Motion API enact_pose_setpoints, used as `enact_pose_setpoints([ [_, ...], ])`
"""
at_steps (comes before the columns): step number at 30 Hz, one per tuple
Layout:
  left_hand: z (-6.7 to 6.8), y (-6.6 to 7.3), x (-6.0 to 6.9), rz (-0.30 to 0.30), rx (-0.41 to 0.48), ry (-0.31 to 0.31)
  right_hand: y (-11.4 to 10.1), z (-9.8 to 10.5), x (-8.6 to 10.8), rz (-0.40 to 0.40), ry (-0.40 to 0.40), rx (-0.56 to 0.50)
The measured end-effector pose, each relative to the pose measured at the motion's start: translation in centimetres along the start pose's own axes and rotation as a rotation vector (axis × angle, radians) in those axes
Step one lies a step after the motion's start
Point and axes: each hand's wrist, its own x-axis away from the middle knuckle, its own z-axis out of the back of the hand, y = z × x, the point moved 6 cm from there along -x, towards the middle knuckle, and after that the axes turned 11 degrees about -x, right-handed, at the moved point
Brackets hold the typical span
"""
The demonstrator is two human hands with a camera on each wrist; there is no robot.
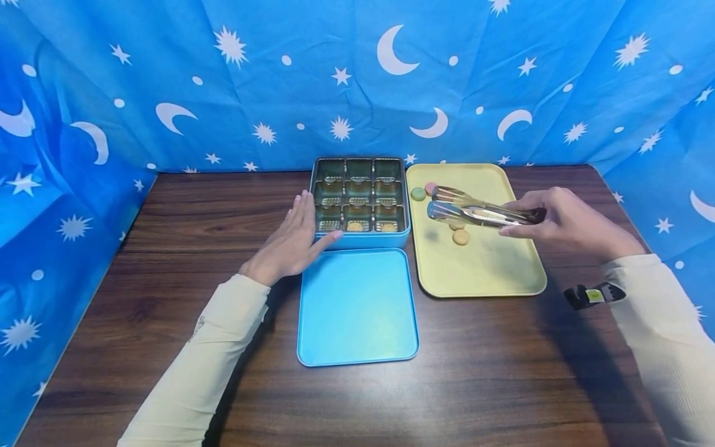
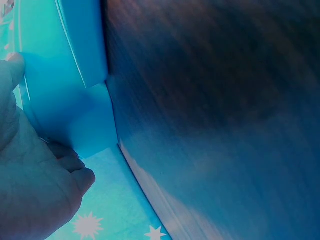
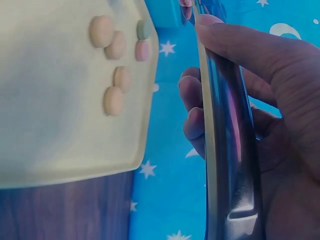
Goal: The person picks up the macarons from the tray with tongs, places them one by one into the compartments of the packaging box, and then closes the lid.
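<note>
My left hand [image 1: 290, 239], fingers straight, rests against the left side and front corner of a blue tin [image 1: 365, 239] with a nine-compartment insert. Two front-row compartments, middle and right, each hold a yellowish cookie [image 1: 354, 226]. My right hand [image 1: 564, 220] grips metal tongs [image 1: 491, 215] above a yellow tray [image 1: 475, 273]; their tips are apart, with nothing seen between them. On the tray in the right wrist view lie several tan cookies [image 3: 101, 31], a green one [image 3: 143, 29] and a pink one [image 3: 142, 50]. The tongs hide part of the tray in the head view.
A blue lid [image 1: 357, 310] lies on the wooden table [image 1: 212, 230] in front of the tin. The tray stands directly to the right of the tin. A blue cloth [image 1: 335, 81] with stars and moons hangs behind the table and at both sides.
</note>
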Motion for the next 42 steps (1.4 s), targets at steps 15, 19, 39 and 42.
enact_pose_setpoints([
  [15,0.0,0.0,0.0,-0.005,0.002,0.002,-4.0,-2.0,-5.7,0.041,-0.111,-0.026],
  [19,0.0,0.0,0.0,0.001,0.006,0.004,-4.9,-3.0,-7.4,0.054,-0.139,-0.034],
  [39,-0.1,-0.2,0.0,0.023,0.046,0.021,-7.5,-8.1,-11.6,0.160,-0.214,-0.111],
  [42,-0.2,-0.3,0.0,0.025,0.043,0.021,-7.6,-8.7,-11.9,0.147,-0.222,-0.116],
])
